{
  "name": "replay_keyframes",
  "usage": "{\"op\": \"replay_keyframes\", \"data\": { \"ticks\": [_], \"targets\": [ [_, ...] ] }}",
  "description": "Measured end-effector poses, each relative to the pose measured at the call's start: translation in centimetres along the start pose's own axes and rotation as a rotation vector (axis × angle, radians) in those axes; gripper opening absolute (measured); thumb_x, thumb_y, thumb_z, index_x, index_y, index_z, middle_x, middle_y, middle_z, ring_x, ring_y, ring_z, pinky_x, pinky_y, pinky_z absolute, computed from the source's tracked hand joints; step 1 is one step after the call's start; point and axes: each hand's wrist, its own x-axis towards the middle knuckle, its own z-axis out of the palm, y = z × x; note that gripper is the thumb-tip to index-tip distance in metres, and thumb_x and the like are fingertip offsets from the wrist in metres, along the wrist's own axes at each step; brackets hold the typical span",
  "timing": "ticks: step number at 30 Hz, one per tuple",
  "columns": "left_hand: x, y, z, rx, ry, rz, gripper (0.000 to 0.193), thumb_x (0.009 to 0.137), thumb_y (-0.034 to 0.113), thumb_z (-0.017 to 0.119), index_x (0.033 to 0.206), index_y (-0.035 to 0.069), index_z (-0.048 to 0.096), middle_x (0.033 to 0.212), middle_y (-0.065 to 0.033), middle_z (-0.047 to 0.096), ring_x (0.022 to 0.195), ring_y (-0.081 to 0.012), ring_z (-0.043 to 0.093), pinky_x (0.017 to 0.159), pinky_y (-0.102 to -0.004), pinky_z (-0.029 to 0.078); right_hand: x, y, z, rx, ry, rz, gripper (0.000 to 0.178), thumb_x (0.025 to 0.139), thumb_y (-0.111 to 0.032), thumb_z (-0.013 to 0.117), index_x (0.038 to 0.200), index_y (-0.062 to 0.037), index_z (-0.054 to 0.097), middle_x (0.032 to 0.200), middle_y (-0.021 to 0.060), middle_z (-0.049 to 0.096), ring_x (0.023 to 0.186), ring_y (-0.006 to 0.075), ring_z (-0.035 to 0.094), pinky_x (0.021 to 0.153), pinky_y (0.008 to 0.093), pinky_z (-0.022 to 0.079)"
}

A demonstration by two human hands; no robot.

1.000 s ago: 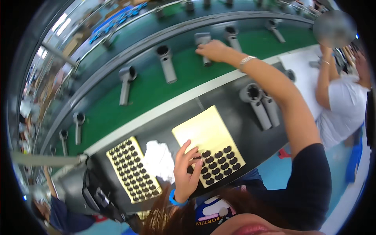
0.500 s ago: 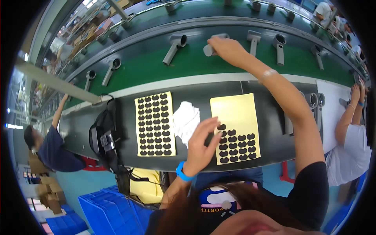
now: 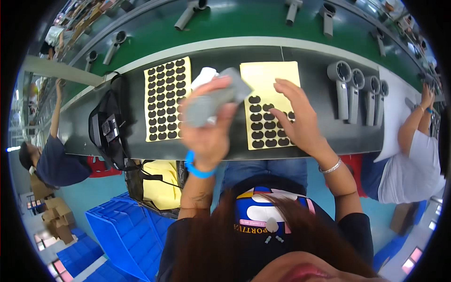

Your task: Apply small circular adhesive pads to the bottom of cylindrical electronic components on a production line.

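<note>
My left hand [image 3: 206, 143], a blue band at its wrist, is wrapped round a grey handheld fan [image 3: 237, 89]. Fan and fingers are smeared by motion, over the bench between two yellow sheets. My right hand [image 3: 303, 123] is open, thumb and fingers apart, above the right yellow sheet [image 3: 270, 73]. Black oval stickers [image 3: 257, 126] fill that sheet's lower part; its upper part is bare, and the hand hides some stickers. The left yellow sheet [image 3: 188, 68] carries full rows of the same stickers. Behind the held fan, a white cloth [image 3: 204, 76] is partly covered.
Several grey fans [image 3: 341, 89] stand in a row on the dark bench [image 3: 319, 98] at the right. More lie along the green conveyor [image 3: 244, 26] beyond. A black bag [image 3: 105, 124] sits at the left. Blue crates [image 3: 124, 239] are below. Other people [image 3: 61, 157] work at either side.
My right hand has come back from the conveyor to the right sheet. The fan it held there is now in my left hand, which has shifted left. The whole view has tilted downward.
</note>
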Motion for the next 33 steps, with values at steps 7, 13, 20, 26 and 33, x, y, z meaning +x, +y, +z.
{"op": "replay_keyframes", "data": {
  "ticks": [7,13,20,26,33],
  "targets": [
    [0.1,-2.5,-1.7,-0.341,-0.141,-0.841,0.027,0.094,0.025,0.052,0.104,0.000,0.047,0.088,-0.0122,0.061,0.054,-0.0148,0.059,0.046,-0.0274,0.051,-1.8,2.7,3.2,0.168,-0.093,0.340,0.020,0.083,-0.007,0.065,0.101,-0.0007,0.060,0.086,0.0126,0.057,0.076,0.0247,0.060,0.064,0.0335,0.049],
    [-1.1,-7.2,1.2,-0.465,-0.325,-1.160,0.040,0.092,0.031,0.055,0.113,-0.002,0.046,0.101,-0.0147,0.063,0.054,-0.0153,0.061,0.044,-0.0262,0.053,-1.5,2.8,6.3,-0.125,-0.058,0.262,0.013,0.081,-0.006,0.064,0.091,-0.0021,0.058,0.087,0.0118,0.053,0.078,0.0274,0.058,0.065,0.0344,0.048],
    [-0.7,-8.0,1.0,-0.483,-0.325,-1.198,0.040,0.092,0.030,0.056,0.112,-0.002,0.046,0.101,-0.0155,0.063,0.054,-0.0150,0.061,0.043,-0.0262,0.052,-0.8,2.4,6.6,0.016,-0.035,0.402,0.008,0.080,-0.002,0.062,0.085,-0.0024,0.056,0.086,0.0109,0.053,0.079,0.0277,0.056,0.067,0.0359,0.046],
    [-0.6,-8.1,1.6,-0.453,-0.354,-1.179,0.042,0.093,0.034,0.054,0.112,-0.003,0.045,0.104,-0.0175,0.064,0.053,-0.0129,0.060,0.044,-0.0236,0.052,-1.3,2.4,6.1,0.076,-0.030,0.344,0.007,0.082,-0.001,0.061,0.085,-0.0008,0.055,0.085,0.0092,0.054,0.072,0.0230,0.056,0.067,0.0334,0.045],
    [0.6,-3.8,1.6,-0.429,-0.294,-0.853,0.045,0.096,0.033,0.050,0.129,0.002,0.045,0.101,-0.0088,0.056,0.058,-0.0131,0.060,0.049,-0.0243,0.051,-2.0,0.1,-0.1,0.358,0.178,0.421,0.015,0.083,0.004,0.060,0.096,-0.0022,0.053,0.088,0.0051,0.054,0.077,0.0113,0.053,0.072,0.0247,0.044]
  ]
}}
